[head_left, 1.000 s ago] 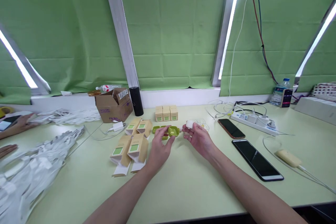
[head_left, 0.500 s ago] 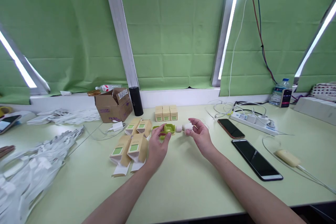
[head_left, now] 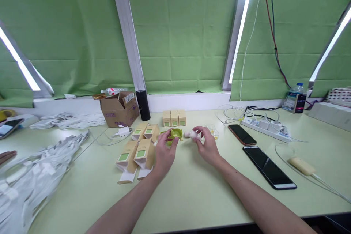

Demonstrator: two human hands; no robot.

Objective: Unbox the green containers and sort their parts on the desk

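My left hand (head_left: 165,151) is closed on a small green plastic holder (head_left: 176,134), with thumb and fingers at its left side. Its hollow faces up. Just to the right, my right hand (head_left: 207,147) pinches a small white rounded piece (head_left: 191,134) between thumb and fingers; part of it is covered by the fingers. A narrow gap separates the white piece from the green holder. Left of my left hand lie several small tan cartons (head_left: 145,150) with green labels and open flaps. Beyond my right hand rests a small clear item with yellow bits (head_left: 214,131), too small to make out.
Three small tan boxes (head_left: 174,118) stand in a row behind my hands. A cardboard box (head_left: 119,111) and black cylinder (head_left: 143,105) are at back left. White straps (head_left: 44,175) cover the left side, near another person's hand (head_left: 7,156). Phones (head_left: 268,168) and a power strip (head_left: 265,128) lie right.
My right hand has turned palm-down over the white piece and shifted slightly left toward the green holder. The clear item with yellow bits shows more plainly behind it. My left hand keeps its hold.
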